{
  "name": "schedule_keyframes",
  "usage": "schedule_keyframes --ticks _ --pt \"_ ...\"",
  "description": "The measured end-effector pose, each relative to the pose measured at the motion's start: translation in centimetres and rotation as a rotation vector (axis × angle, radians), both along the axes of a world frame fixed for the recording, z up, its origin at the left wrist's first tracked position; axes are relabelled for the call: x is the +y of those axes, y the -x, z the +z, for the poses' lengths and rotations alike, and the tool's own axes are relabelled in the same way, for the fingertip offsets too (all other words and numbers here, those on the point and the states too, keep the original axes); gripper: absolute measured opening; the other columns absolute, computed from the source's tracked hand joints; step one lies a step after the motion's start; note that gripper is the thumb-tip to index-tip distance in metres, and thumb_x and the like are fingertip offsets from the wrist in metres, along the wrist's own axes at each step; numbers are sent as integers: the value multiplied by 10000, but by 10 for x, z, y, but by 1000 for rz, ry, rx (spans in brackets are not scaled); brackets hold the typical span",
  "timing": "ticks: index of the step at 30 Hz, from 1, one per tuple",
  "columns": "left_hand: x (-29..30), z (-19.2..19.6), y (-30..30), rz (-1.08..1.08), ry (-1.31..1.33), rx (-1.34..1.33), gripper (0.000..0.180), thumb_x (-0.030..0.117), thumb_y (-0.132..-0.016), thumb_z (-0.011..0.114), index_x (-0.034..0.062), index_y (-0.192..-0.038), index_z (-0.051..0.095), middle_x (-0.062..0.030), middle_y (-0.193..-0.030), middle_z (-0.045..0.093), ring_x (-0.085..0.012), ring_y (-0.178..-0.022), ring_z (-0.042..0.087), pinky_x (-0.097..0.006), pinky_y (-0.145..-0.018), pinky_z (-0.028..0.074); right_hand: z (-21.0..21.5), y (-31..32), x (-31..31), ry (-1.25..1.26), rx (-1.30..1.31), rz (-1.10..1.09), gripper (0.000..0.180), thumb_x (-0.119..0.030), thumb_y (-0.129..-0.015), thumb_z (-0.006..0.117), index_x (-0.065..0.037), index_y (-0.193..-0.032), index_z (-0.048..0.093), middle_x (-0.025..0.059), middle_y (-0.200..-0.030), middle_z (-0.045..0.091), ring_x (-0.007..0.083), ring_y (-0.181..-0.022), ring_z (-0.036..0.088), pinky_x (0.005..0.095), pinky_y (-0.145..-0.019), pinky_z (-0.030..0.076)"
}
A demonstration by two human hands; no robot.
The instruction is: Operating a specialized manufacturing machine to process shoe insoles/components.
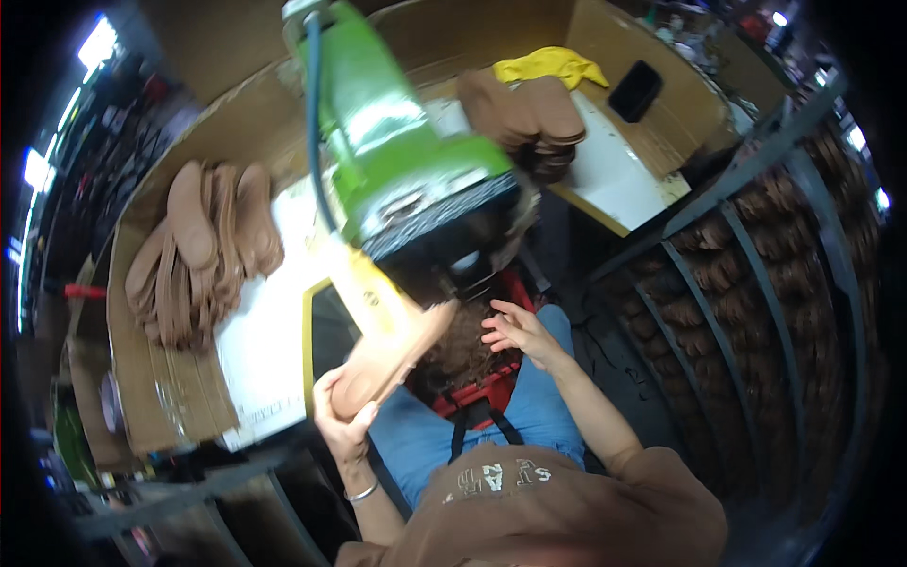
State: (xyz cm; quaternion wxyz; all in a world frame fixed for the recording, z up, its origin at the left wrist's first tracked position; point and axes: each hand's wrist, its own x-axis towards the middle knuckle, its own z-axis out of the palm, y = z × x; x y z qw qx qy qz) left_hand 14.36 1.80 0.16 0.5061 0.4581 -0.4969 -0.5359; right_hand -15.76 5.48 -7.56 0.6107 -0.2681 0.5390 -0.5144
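The left forearm [381,518] is angled upward from the lower part of the view, and the left wrist [359,480] is held nearly in line with it. The left hand [345,416] is closed in a grip, its thumb [363,419] set opposite the fingers. The right forearm [597,406] is slanted up and inward toward the body's midline. The right hand [522,337] is held free, with its fingers [501,328] spread, slightly bent and pointed leftward.
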Motion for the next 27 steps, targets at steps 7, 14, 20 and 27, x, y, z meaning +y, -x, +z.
schedule_keyframes --ticks 7,14,20,27 --pt "-13 -31 59 -486 105 127 797 74 -548 801 -16 -1234 404 -150 -1223 502 -224 -1125 499 -341 -972 389 -7 24 80 92 -523 -251 541 -417 -904 487 -23 -1267 408 107 -1046 590 256 -956 590 381 -697 507" --pt "-12 -19 132 -730 -209 591 754 115 -703 726 -10 -1330 328 -139 -1226 512 -203 -1111 506 -327 -965 393 8 37 126 29 -205 -398 382 27 -697 712 -10 -1018 509 136 -1019 598 167 -912 595 302 -790 498" --pt "-20 -2 164 -396 -76 52 315 265 -866 620 -37 -954 622 -67 -804 643 -97 -752 560 -265 -688 474 2 -17 117 21 -168 -229 384 28 -696 728 10 -1030 541 99 -975 625 148 -878 612 280 -798 502" --pt "-13 4 146 -306 12 51 254 127 -862 614 -46 -1048 613 -66 -910 648 -95 -808 581 -234 -745 477 9 -7 127 -1 -108 -167 416 4 -679 732 42 -1044 533 109 -984 619 147 -871 608 270 -778 498"
